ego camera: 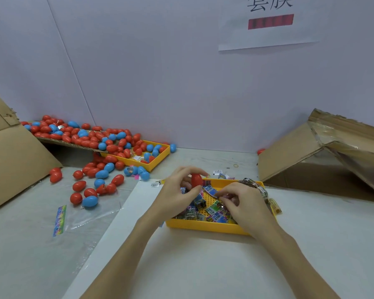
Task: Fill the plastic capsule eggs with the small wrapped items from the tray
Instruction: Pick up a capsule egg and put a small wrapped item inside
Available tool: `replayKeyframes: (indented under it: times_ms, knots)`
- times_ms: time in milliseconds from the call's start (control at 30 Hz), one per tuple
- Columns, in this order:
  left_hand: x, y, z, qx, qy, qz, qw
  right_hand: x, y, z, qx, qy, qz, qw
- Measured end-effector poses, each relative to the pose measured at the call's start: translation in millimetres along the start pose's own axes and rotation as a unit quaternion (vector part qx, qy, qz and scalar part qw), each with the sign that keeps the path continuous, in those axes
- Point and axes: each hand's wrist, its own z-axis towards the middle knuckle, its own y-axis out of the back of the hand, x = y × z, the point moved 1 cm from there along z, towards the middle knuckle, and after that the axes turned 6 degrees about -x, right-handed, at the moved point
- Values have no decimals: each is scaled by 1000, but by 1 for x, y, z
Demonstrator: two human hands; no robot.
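My left hand [177, 190] holds a red capsule egg [196, 180] upright between thumb and fingers, above the near yellow tray [205, 227]. That tray holds several small wrapped items [214, 209] in blue, green and silver foil. My right hand [244, 201] is inside the tray with its fingers curled, pinching a small wrapped item [225, 196] near the tray's middle. A strip of joined wrapped items [257, 187] hangs over the tray's far right corner.
Many red and blue eggs [91, 145] lie on a cardboard sheet, in a second yellow tray [156, 162] and loose on the table at left. Cardboard boxes stand at left [13, 156] and right [324, 154]. A clear plastic bag [78, 214] lies at front left.
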Motion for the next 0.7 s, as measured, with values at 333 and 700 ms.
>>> replayKeyframes:
  times_ms: [333, 700]
  knots:
    - [-10, -8, -5, -31, 13, 100, 994, -4, -10, -2, 101, 29, -152, 983]
    - [-17, -17, -7, -14, -141, 317, 938, 3, -6, -4, 82, 77, -105, 988]
